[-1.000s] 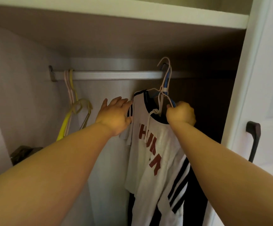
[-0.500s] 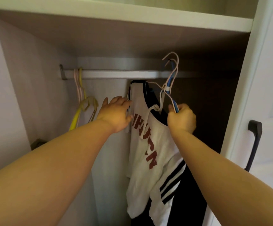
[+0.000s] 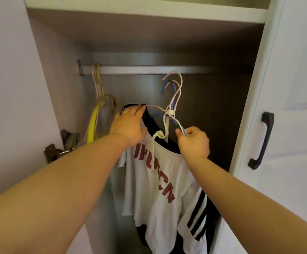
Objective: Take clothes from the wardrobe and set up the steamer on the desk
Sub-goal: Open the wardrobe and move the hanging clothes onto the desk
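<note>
A white shirt (image 3: pixel 158 182) with red letters and black stripes hangs from pink and blue hangers (image 3: pixel 174 96), whose hooks now sit below and in front of the wardrobe rail (image 3: pixel 149 69). My right hand (image 3: pixel 194 141) is closed on the right arm of the hangers. My left hand (image 3: pixel 128 125) grips the shirt's left shoulder over the hanger's left end. A dark garment hangs behind the white shirt. No steamer or desk is in view.
Several bare yellow and pink hangers (image 3: pixel 98 110) hang at the rail's left end. The open wardrobe door (image 3: pixel 294 88) with a black handle (image 3: pixel 262 140) stands on the right. A metal hinge (image 3: pixel 62 147) sits on the left wall. A shelf (image 3: pixel 145 10) spans above.
The hanger hooks have come off the rail and dropped lower, toward me. My left hand has closed over the shirt's left shoulder. The view has pulled back from the wardrobe.
</note>
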